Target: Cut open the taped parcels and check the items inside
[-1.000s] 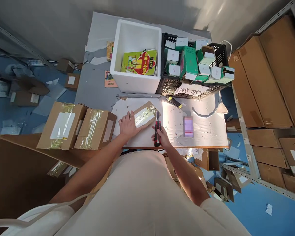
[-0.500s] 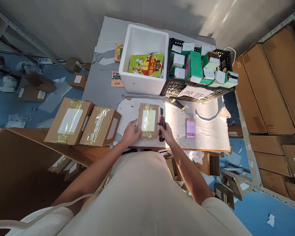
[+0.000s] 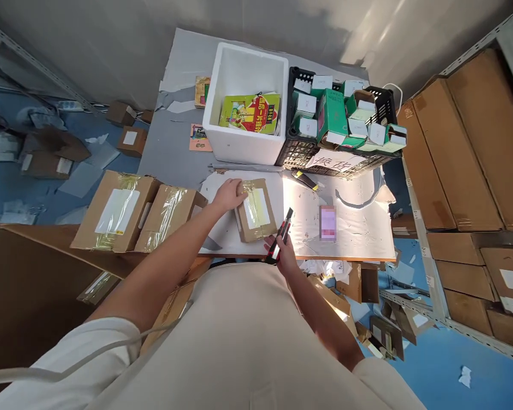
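A small taped cardboard box [image 3: 260, 219] with a white label lies on the table before me, turned at a slight angle. My left hand [image 3: 231, 195] grips its upper left corner, fingers at the far edge. In my right hand [image 3: 285, 255] is a red and black box cutter [image 3: 281, 236], its tip pointing away from me and to the right. This hand is close to the box's lower right corner; whether its fingers touch the cardboard I cannot tell.
Two taped boxes [image 3: 119, 213] stand at the left. Behind are a white foam box [image 3: 243, 145] with books and a black crate [image 3: 299, 151] of green cartons. A yellow-black cutter [image 3: 305, 180] and a phone-like pink rectangle [image 3: 328, 223] lie at the right.
My left hand has moved from the box's lower left side up to its far left corner. The box has turned slightly. My right hand has drawn the box cutter nearer me and tilted it.
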The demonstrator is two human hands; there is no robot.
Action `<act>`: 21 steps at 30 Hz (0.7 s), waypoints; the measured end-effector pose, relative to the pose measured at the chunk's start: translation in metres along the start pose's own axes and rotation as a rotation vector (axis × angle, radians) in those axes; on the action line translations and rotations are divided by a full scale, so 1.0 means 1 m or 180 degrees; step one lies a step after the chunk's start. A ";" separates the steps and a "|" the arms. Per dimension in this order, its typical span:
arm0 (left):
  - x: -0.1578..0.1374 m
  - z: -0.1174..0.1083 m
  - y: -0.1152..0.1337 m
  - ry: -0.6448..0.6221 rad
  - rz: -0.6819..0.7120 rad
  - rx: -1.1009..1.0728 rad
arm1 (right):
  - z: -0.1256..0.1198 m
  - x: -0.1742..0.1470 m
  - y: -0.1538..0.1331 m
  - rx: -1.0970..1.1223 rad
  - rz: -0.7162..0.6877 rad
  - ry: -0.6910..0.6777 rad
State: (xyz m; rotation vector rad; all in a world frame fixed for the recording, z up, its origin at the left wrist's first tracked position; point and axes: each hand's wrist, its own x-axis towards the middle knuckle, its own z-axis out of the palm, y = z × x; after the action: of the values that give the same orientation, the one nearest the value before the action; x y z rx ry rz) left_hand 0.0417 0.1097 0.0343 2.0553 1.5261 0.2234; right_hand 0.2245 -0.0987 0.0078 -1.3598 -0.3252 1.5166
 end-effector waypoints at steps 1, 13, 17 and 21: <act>-0.013 0.001 -0.004 0.0216 -0.0184 -0.0030 | -0.001 0.006 -0.006 0.0061 -0.0080 0.0098; -0.125 0.022 -0.013 0.0573 -0.0950 -0.0418 | -0.012 0.074 -0.064 -0.1274 -0.0905 -0.0080; -0.099 0.016 -0.007 0.0168 0.0334 0.0323 | -0.028 0.063 -0.069 -0.1724 -0.0819 -0.0117; -0.081 0.018 -0.001 -0.0299 0.0682 0.0717 | -0.052 0.045 -0.067 -0.1877 -0.0471 -0.0141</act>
State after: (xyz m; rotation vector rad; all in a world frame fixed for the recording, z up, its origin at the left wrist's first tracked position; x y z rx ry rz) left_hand 0.0216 0.0296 0.0341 2.3731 1.3251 0.0349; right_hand 0.3093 -0.0552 0.0153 -1.7071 -0.9360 1.3797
